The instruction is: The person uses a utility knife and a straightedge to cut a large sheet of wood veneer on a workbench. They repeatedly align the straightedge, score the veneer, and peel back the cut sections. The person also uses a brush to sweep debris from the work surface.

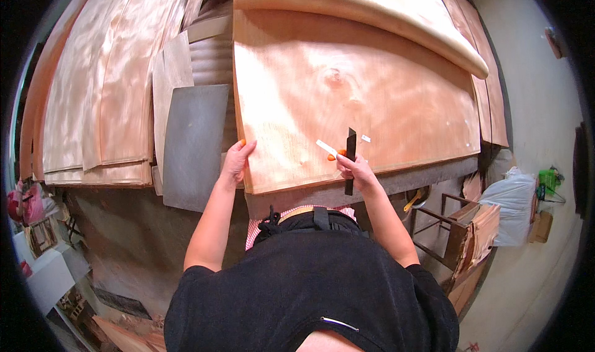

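A large pale wood veneer sheet (310, 91) lies on a stack in front of me, its far part rolled over. My left hand (235, 161) is closed at the sheet's near left edge, the thumb on top and the other fingers at the side, partly hidden. Over the near edge, my right hand (356, 169) grips a dark flat blade (351, 144) with a slanted tip. A small white strip (326, 147) sticks out by its orange-covered fingertips. Farther right, a small white piece (365, 138) lies on the veneer.
Left of the stack stands a grey panel (196, 141), beside more stacked veneer sheets (108, 91). A curled veneer roll (372, 23) crosses the far side. To the right are a frame holding wood pieces (474, 231), a white plastic bag (511, 206) and a pale wall (539, 104).
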A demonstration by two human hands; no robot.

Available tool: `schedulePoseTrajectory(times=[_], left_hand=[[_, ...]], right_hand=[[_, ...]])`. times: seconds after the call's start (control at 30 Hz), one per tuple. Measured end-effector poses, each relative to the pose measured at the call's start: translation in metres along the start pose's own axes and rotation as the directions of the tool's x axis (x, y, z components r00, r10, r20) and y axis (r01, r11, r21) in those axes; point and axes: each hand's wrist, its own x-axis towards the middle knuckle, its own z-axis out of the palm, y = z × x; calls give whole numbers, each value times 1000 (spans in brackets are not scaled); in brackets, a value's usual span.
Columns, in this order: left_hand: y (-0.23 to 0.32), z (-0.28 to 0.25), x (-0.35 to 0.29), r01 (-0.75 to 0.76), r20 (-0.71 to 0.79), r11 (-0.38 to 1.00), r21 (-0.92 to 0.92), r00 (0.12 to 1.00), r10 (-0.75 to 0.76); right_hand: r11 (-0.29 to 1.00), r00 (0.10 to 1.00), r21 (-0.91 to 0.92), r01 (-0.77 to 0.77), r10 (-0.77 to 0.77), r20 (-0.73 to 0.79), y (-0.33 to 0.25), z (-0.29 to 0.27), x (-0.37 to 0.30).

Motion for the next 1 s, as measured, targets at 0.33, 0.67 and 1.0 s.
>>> schedulePoseTrajectory(times=[0.33, 0.67, 1.0], left_hand=[[9, -12, -14, -77, -137, 973, 217, 985, 108], [4, -17, -11, -23, -136, 947, 320, 988, 70], [-17, -37, -21, 139, -179, 672, 727, 984, -10]], right_hand=[[1000, 1000, -15, -7, 7, 11, -5, 4, -1], [998, 999, -60, -14, 16, 36, -8, 5, 5], [855, 958, -517, -26, 169, 231, 12, 31, 38]])
